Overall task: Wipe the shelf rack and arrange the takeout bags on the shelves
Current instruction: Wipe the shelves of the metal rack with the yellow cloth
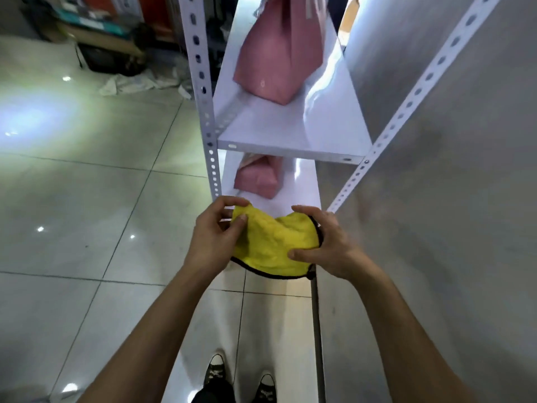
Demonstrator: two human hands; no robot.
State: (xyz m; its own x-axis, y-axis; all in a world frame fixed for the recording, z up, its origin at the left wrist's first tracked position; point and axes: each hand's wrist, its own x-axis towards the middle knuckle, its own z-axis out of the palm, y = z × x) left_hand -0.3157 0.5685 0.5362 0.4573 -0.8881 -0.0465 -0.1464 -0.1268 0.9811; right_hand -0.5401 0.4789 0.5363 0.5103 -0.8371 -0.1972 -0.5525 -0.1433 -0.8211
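A yellow cloth (273, 242) with a black edge is held between both hands in front of the white shelf rack (290, 146). My left hand (215, 237) grips its left end with fingers and thumb. My right hand (322, 242) grips its right side, thumb on top. A tall pink takeout bag (279, 56) stands on the upper white shelf. A smaller pink bag (258, 177) sits on the shelf below, partly hidden by the upper shelf's front edge.
Perforated white uprights (203, 91) frame the rack on both sides. A grey wall (450, 170) runs along the right. Boxes and dark clutter (101, 39) with crumpled white material lie on the tiled floor at the far left. My shoes (241, 379) show below.
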